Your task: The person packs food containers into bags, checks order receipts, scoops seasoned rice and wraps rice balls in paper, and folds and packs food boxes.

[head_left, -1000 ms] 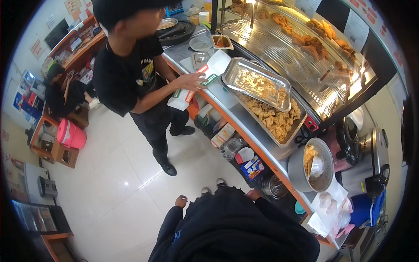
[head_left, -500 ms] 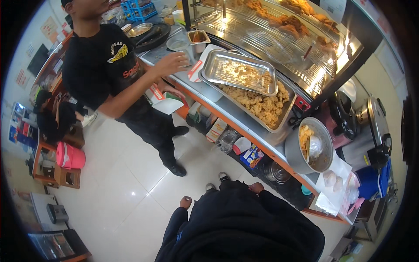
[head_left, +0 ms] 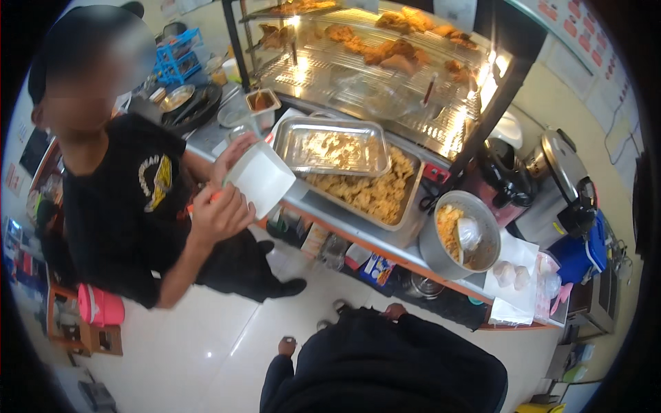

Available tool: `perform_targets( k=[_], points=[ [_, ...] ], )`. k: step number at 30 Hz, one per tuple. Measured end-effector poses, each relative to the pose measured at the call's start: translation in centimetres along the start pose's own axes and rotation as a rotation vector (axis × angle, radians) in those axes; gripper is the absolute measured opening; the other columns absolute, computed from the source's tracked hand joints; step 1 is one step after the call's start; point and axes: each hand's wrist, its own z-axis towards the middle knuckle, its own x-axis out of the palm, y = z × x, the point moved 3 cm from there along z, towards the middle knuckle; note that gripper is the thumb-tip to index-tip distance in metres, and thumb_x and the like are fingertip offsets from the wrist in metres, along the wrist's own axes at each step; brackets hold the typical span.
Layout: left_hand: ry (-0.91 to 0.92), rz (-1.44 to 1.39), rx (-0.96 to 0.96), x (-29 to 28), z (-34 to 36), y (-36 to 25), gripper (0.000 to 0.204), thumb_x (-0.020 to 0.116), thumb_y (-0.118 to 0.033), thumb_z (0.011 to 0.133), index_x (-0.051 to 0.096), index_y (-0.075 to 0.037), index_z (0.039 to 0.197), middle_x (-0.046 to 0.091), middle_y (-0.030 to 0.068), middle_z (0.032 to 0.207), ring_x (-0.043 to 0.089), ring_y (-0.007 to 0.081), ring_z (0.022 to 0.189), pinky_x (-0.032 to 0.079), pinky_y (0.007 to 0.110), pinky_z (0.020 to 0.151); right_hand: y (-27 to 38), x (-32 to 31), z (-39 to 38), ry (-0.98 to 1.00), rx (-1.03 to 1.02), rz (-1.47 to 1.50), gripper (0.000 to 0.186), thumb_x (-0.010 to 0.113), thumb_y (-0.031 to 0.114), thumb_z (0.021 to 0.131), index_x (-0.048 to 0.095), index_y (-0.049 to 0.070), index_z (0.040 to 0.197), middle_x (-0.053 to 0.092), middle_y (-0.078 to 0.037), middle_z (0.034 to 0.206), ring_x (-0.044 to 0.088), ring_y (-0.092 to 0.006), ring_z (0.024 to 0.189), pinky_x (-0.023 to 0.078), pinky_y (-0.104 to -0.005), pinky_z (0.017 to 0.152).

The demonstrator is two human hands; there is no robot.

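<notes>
My left hand (head_left: 288, 345) hangs low beside my dark jacket, fingers curled in; whether anything is inside them is too small to make out. At the front of my waist, my right hand (head_left: 394, 312) is partly covered by the jacket, its fingers not clear. Neither hand touches the counter. Nearest my right hand on the counter is a grey pot (head_left: 442, 256) of yellowish rice-like food, with a scoop and a clear wrapped bundle. Left of it, a steel tray (head_left: 407, 219) of fried pieces lies under a smaller steel tray (head_left: 292, 127) with crumbs.
At the left, a co-worker holds an open white paper box (head_left: 260, 180) in both hands. A lit glass display case (head_left: 441, 113) of fried food stands behind the trays. Cookers (head_left: 551, 180) and wrapped portions (head_left: 505, 275) are at the right. A pink bucket (head_left: 100, 305) sits far left.
My view has turned left and up. The co-worker has come closer, raised the paper box and now has both hands on it. My hands stay low by my body.
</notes>
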Motion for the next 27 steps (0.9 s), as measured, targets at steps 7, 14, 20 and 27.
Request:
perform_targets(
  k=[7,14,20,27],
  points=[
    [0.014,-0.086,-0.092,-0.1,-2.2,-1.2,0.021,0.057,-0.020,0.079,0.058,0.000,0.087,0.066,0.0135,0.070,0.065,0.0200,0.061,0.053,0.030,0.057,0.6,-0.2,0.1,-0.003,0.114,0.087,0.044,0.048,0.051,0.081,0.070,0.015,0.068,0.065,-0.003,0.065,0.063,-0.0203,0.064,0.048,-0.0338,0.066],
    [0.005,-0.099,-0.178,-0.1,-2.0,-0.3,0.022,0.058,-0.019,0.077,0.059,0.000,0.088,0.066,0.0141,0.070,0.065,0.0193,0.060,0.052,0.031,0.056,-1.4,2.4,2.7,-0.062,0.010,-0.135,0.037,0.048,0.047,0.080,0.070,0.018,0.071,0.066,-0.003,0.070,0.062,-0.0213,0.070,0.046,-0.0360,0.067],
    [0.039,-0.072,-0.078,-1.1,-2.3,-0.1,0.019,0.058,-0.016,0.079,0.058,0.000,0.089,0.065,0.0135,0.070,0.065,0.0190,0.062,0.052,0.030,0.054,-6.7,7.3,7.9,-0.003,-0.039,-0.134,0.034,0.057,0.045,0.074,0.069,0.014,0.069,0.066,-0.004,0.067,0.064,-0.0221,0.065,0.049,-0.0370,0.064],
    [0.132,-0.196,-0.048,1.7,2.2,3.4,0.020,0.058,-0.016,0.080,0.058,0.001,0.091,0.064,0.0136,0.071,0.065,0.0211,0.064,0.052,0.030,0.054,-0.1,1.8,3.1,-0.090,-0.068,-0.195,0.026,0.058,0.039,0.072,0.070,0.016,0.075,0.066,-0.010,0.077,0.063,-0.0292,0.072,0.051,-0.0391,0.065]
  ],
)
